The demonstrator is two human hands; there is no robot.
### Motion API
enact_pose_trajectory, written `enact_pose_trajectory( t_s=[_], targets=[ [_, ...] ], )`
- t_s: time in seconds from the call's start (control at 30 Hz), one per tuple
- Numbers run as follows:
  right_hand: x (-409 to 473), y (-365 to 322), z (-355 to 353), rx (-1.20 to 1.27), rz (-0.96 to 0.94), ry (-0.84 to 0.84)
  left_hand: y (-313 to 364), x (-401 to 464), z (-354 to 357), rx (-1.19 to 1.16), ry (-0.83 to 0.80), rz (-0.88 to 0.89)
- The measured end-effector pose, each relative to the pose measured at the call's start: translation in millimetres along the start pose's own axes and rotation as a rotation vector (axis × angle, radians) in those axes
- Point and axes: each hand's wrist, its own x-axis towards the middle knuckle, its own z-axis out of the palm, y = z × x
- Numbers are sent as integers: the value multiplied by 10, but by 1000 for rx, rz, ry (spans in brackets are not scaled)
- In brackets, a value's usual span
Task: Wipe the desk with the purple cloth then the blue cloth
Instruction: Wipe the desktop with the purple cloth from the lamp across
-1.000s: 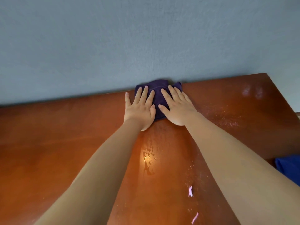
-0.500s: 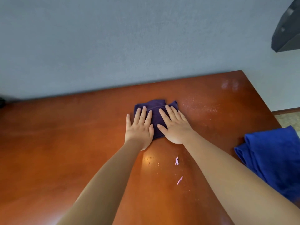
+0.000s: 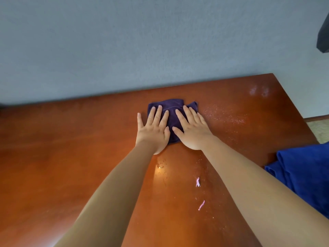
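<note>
The purple cloth (image 3: 172, 111) lies bunched on the reddish-brown desk (image 3: 71, 148), a little short of the desk's back edge by the wall. My left hand (image 3: 154, 131) and my right hand (image 3: 193, 130) press flat on it side by side, fingers straight and spread. Most of the cloth is hidden under my palms. The blue cloth (image 3: 306, 173) lies folded at the desk's right edge, beside my right forearm.
Wet streaks and droplets (image 3: 161, 167) shine on the desk between my forearms. Two small pink scraps (image 3: 197, 181) (image 3: 201, 205) lie near my right forearm. Fine specks (image 3: 224, 114) dust the desk right of the purple cloth. A grey wall (image 3: 142, 41) rises behind the desk; a dark object (image 3: 323, 32) hangs at top right.
Both hands drew the purple cloth back from the wall towards me, and now it sits nearer the back edge again. The blue cloth came into fuller view on the right.
</note>
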Motion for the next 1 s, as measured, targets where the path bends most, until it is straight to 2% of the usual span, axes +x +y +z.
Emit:
enact_pose_trajectory(
  t_s=[0.3,1.0],
  targets=[
    [-102,1,-3,7,2,-53,-13,-122,19,-33,-15,20],
    [-1890,-48,626,-16,-37,-118,780,-1896,383,-23,-131,-20]
  ],
)
